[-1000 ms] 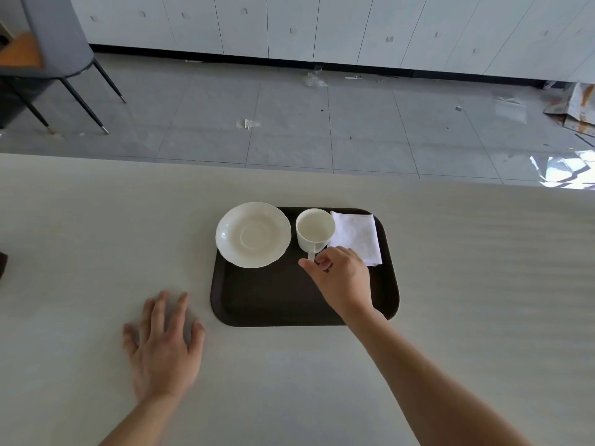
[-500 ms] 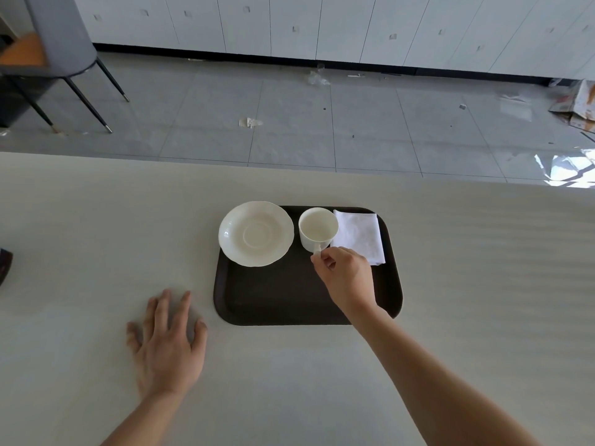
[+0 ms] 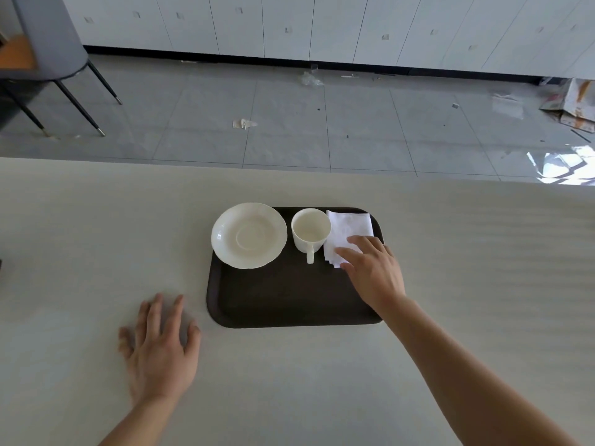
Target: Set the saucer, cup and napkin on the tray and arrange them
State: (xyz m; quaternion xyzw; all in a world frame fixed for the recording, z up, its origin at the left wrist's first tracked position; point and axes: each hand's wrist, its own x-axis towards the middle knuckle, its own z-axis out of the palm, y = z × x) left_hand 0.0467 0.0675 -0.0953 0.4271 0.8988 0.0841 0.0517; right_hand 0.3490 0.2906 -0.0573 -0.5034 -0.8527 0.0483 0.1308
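Under the right hand [image 3: 375,272] lies the white napkin [image 3: 349,228], folded, at the far right corner of the dark tray [image 3: 283,300]; the fingers [image 3: 346,252] are spread and extended, resting flat on the napkin's near edge, gripping nothing. Just left of that hand stands the cup [image 3: 310,230], upright, handle toward the person, apart from the fingers. Further left sits the saucer [image 3: 248,235], overhanging the tray's far left corner. Well left of the tray, the left hand [image 3: 161,352] rests open, palm down, on the table [image 3: 96,236], holding nothing
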